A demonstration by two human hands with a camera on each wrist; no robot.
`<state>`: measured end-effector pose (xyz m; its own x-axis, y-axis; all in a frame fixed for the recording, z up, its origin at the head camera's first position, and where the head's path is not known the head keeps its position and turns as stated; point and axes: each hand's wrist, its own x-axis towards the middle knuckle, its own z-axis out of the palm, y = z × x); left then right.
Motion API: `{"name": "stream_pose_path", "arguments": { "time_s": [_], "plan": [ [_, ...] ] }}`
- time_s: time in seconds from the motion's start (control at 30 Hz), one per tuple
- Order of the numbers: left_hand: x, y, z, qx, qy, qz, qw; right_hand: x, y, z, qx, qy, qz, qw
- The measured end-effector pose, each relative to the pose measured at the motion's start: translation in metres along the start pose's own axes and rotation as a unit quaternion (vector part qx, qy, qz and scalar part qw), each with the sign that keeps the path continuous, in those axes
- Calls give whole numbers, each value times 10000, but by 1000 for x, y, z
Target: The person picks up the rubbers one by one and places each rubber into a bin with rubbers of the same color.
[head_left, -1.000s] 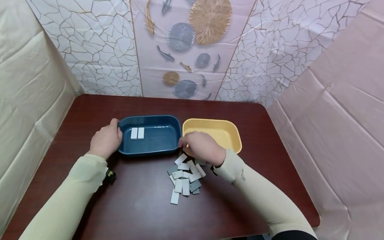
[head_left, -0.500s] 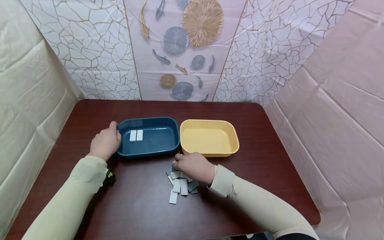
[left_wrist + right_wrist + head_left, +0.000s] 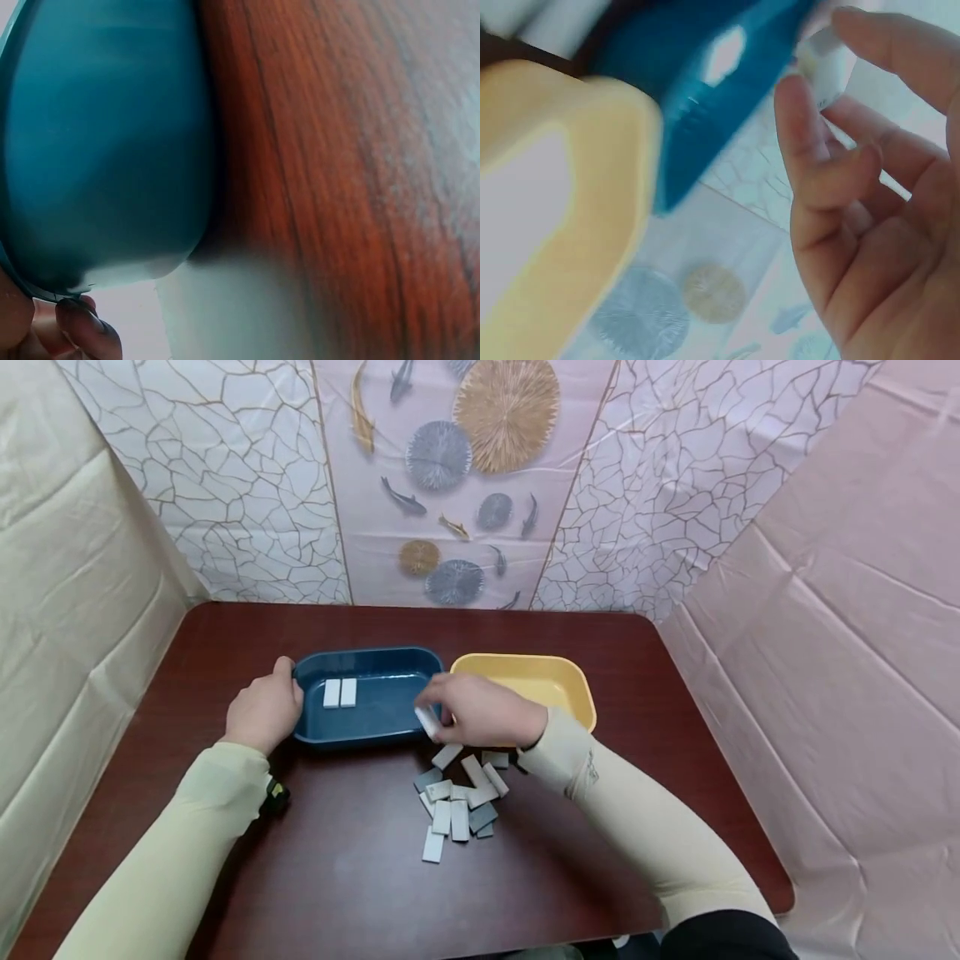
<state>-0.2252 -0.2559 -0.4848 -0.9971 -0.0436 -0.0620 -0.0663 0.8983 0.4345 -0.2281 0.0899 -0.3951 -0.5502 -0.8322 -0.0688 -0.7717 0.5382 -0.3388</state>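
My left hand (image 3: 262, 710) grips the left end of a dark blue tray (image 3: 386, 697); in the left wrist view its fingers (image 3: 88, 330) hold the tray's rim. Two white tiles (image 3: 332, 693) lie side by side in the tray's left part. Over the tray's right end my right hand (image 3: 487, 710) pinches a tilted white tile (image 3: 427, 721). The right wrist view shows this held tile (image 3: 825, 67) between thumb and fingertips, with small blurred marks on it. Below the right hand a loose pile of white and grey tiles (image 3: 460, 820) lies on the table.
A yellow tray (image 3: 540, 672) stands right of the blue one, partly hidden behind my right hand and forearm. Both trays rest on a dark red-brown wooden table (image 3: 337, 877). Cloth-covered walls (image 3: 825, 652) close off the back and both sides.
My right hand went from the yellow tray's near left corner down to the pile, then rose with a white tile to the blue tray's right end. My left hand stays on the blue tray.
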Motion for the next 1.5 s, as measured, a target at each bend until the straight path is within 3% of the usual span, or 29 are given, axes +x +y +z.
{"name": "stream_pose_path", "arguments": {
  "time_s": [0.1, 0.23, 0.5, 0.63, 0.87, 1.07, 1.33, 1.5],
  "plan": [
    [1, -3, -1, -20, -15, -19, 10000, 25, -2, -18, 407, 168, 247, 9987],
    [2, -4, 0, -61, -68, -56, 9999, 60, -3, -19, 687, 222, 622, 9954],
    [1, -3, -1, -150, -48, -122, 9998, 122, 0, 15, 569, 141, 1611, 9852],
    [0, -2, -1, -141, -63, -150, 9998, 138, -1, 33, 479, 63, 1906, 9805],
    [0, -2, -2, -167, 2, -74, 9998, 162, 13, 66, 276, 42, 2279, 9733],
    [1, -1, -1, -70, -76, -56, 9999, 172, 22, 82, 190, 86, 2396, 9706],
    [0, 2, -1, -101, -80, -57, 9999, 165, 19, 80, -80, 176, 2351, 9718],
    [0, -2, -3, -131, -107, -132, 9998, 150, 11, 55, 16, 384, 2242, 9738]
  ]
}}
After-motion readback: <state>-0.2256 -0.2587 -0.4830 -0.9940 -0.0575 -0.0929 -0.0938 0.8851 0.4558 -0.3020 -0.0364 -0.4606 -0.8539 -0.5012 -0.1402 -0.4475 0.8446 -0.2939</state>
